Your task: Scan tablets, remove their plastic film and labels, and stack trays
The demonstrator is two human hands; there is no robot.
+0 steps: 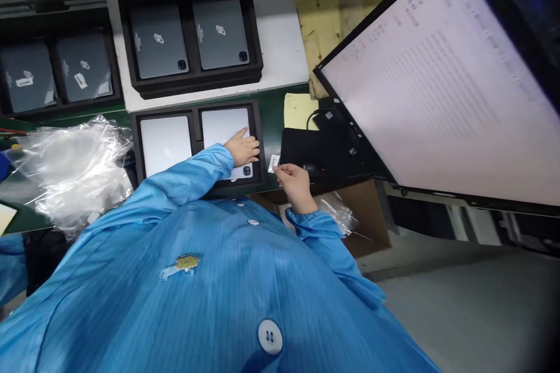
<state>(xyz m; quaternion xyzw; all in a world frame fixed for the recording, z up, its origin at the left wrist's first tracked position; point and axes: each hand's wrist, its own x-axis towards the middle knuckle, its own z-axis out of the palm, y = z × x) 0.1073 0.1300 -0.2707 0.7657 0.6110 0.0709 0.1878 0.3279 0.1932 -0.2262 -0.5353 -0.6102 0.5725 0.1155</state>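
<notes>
The left hand (245, 148) rests open, fingers flat on the pale silver tablet (225, 128) in the right pocket of the near black foam tray (196, 145). Just right, the right hand (295, 182) pinches a small white label (273, 162) over the green counter (273, 119), its nearer neighbour.

Head camera, steep downward over own chest; bench (280, 111) close; tilted sideways
</notes>
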